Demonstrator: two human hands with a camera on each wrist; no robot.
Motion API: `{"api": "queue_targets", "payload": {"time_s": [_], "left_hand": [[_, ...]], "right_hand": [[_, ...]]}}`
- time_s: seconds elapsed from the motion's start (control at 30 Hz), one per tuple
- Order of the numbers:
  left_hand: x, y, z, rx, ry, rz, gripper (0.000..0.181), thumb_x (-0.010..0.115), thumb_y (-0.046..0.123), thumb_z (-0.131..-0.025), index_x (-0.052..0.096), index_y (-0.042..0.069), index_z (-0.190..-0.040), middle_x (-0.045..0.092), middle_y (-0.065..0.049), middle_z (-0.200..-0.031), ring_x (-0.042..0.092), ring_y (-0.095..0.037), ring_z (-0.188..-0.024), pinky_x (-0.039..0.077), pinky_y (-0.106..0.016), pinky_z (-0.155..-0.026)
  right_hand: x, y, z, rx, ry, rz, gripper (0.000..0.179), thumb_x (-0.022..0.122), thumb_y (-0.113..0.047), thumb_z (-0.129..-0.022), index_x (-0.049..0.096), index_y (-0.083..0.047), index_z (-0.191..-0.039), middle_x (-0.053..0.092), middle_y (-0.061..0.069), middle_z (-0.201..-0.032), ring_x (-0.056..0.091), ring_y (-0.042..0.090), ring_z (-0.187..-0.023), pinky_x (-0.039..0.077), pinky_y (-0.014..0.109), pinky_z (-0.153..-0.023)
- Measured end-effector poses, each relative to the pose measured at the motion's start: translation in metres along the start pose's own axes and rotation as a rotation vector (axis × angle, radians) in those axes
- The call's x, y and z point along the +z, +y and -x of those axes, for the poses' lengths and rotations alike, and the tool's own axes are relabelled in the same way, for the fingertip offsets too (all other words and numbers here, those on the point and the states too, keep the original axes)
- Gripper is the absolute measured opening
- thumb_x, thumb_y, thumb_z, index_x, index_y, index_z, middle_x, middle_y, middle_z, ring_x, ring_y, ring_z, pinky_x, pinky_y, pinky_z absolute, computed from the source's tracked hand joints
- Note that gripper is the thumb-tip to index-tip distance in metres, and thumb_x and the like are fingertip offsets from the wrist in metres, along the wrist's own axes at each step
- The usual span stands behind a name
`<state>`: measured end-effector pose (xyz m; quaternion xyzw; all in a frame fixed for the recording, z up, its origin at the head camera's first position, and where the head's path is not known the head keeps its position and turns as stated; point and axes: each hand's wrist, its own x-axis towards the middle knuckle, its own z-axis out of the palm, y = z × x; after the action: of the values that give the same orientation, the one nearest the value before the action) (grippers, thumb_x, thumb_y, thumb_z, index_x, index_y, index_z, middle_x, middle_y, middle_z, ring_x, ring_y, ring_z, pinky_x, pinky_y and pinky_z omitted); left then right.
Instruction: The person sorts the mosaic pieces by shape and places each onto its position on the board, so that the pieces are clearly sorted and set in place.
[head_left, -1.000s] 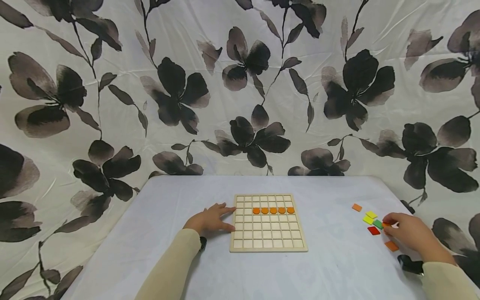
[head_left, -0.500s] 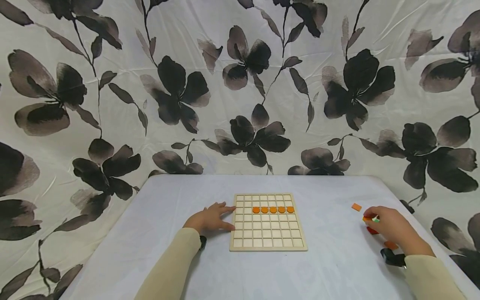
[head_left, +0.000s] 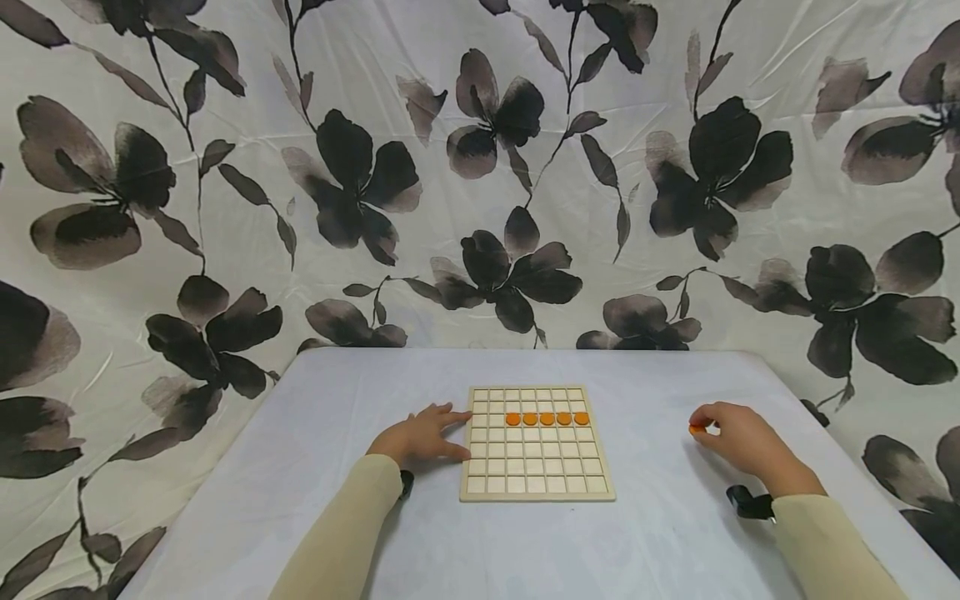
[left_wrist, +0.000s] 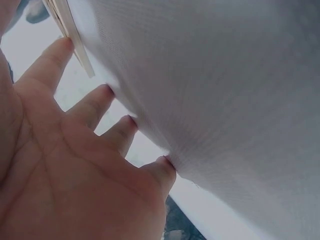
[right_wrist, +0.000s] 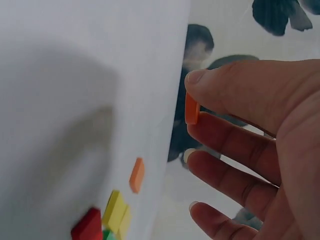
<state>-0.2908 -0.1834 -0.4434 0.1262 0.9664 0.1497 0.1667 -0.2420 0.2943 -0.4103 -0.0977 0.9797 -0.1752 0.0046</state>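
Observation:
A pale wooden grid board (head_left: pixel 537 468) lies flat on the white-covered table, with a row of several orange discs (head_left: pixel 547 419) in its upper part. My left hand (head_left: pixel 420 437) rests at the board's left edge, fingers spread, thumb and index finger touching the frame. In the left wrist view the board's edge (left_wrist: pixel 77 42) meets a fingertip. Right of the board, my right hand (head_left: pixel 750 442) is raised over the table, pinching a thin orange game piece (right_wrist: pixel 191 109) between thumb and index finger. The piece is seen edge-on; its other fingers are spread loosely.
Below the right hand, the right wrist view shows loose pieces on the cloth: an orange tile (right_wrist: pixel 136 175), yellow tiles (right_wrist: pixel 114 209), a red tile (right_wrist: pixel 87 225) and a bit of green (right_wrist: pixel 108 235). That hand hides them in the head view. A floral cloth (head_left: pixel 495 167) hangs behind.
My right hand has moved left and slightly away from me, carrying the orange piece from the loose tiles toward the board. The left hand and the board have stayed put.

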Motion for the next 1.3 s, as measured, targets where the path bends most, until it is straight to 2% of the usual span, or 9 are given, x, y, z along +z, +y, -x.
{"api": "queue_targets", "payload": {"time_s": [0.27, 0.5, 0.63, 1.07, 1.3], "left_hand": [[0.002, -0.003, -0.002, 0.003, 0.004, -0.001, 0.08, 0.07, 0.059, -0.079, 0.041, 0.031, -0.148, 0.028, -0.011, -0.159, 0.018, -0.037, -0.149, 0.014, -0.066, -0.116], [0.0, -0.002, 0.0, -0.002, 0.003, 0.006, 0.081, 0.071, 0.059, -0.078, 0.041, 0.031, -0.148, 0.028, -0.011, -0.159, 0.019, -0.038, -0.149, 0.015, -0.066, -0.116], [0.0, -0.002, -0.001, -0.002, 0.005, 0.0, 0.082, 0.071, 0.059, -0.078, 0.04, 0.03, -0.148, 0.028, -0.012, -0.159, 0.019, -0.038, -0.149, 0.014, -0.066, -0.116], [0.003, -0.003, -0.001, 0.002, 0.002, 0.005, 0.082, 0.071, 0.059, -0.078, 0.04, 0.031, -0.148, 0.029, -0.012, -0.159, 0.018, -0.037, -0.149, 0.014, -0.066, -0.116], [0.001, -0.002, 0.0, 0.01, 0.004, 0.005, 0.081, 0.071, 0.059, -0.079, 0.041, 0.03, -0.148, 0.029, -0.012, -0.159, 0.018, -0.038, -0.149, 0.014, -0.067, -0.115]], "right_hand": [[0.007, -0.023, -0.014, -0.063, 0.018, 0.007, 0.015, 0.07, -0.016, -0.087, 0.07, -0.008, -0.1, 0.069, 0.005, -0.096, 0.061, 0.031, -0.094, 0.052, 0.049, -0.082], [0.019, -0.047, -0.03, -0.01, -0.03, 0.008, 0.016, 0.071, -0.018, -0.087, 0.07, -0.012, -0.103, 0.067, 0.004, -0.099, 0.06, 0.027, -0.095, 0.052, 0.049, -0.085], [0.025, -0.059, -0.037, -0.016, -0.029, 0.0, 0.016, 0.072, -0.017, -0.087, 0.071, -0.014, -0.102, 0.067, 0.002, -0.098, 0.059, 0.024, -0.093, 0.052, 0.047, -0.087], [0.043, -0.087, -0.052, -0.105, -0.021, -0.006, 0.016, 0.073, -0.016, -0.086, 0.071, -0.015, -0.101, 0.067, -0.001, -0.097, 0.062, 0.024, -0.096, 0.052, 0.045, -0.09], [0.048, -0.104, -0.056, -0.121, -0.022, -0.012, 0.017, 0.073, -0.017, -0.086, 0.072, -0.015, -0.102, 0.068, -0.002, -0.097, 0.062, 0.022, -0.098, 0.052, 0.044, -0.092]]}}
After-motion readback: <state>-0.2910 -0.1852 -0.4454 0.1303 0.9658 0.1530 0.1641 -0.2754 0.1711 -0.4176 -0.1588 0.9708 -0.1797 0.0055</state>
